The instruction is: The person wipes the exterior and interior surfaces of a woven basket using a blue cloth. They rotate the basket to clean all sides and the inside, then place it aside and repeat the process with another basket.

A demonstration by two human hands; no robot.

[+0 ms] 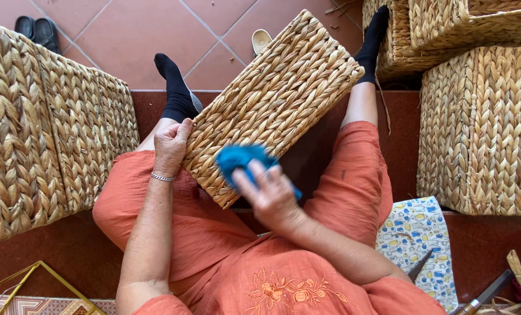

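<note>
While the left hand (170, 147) grips the rectangular woven straw basket (275, 99) tilted across the lap, the right hand (270, 195) presses a blue cloth (240, 157) on its near corner; how much is already wiped cannot be told.

Bright, soft daylight fills the picture, shadows are faint, most things look sharp, and only the right hand (270, 195) is a little blurry.
</note>
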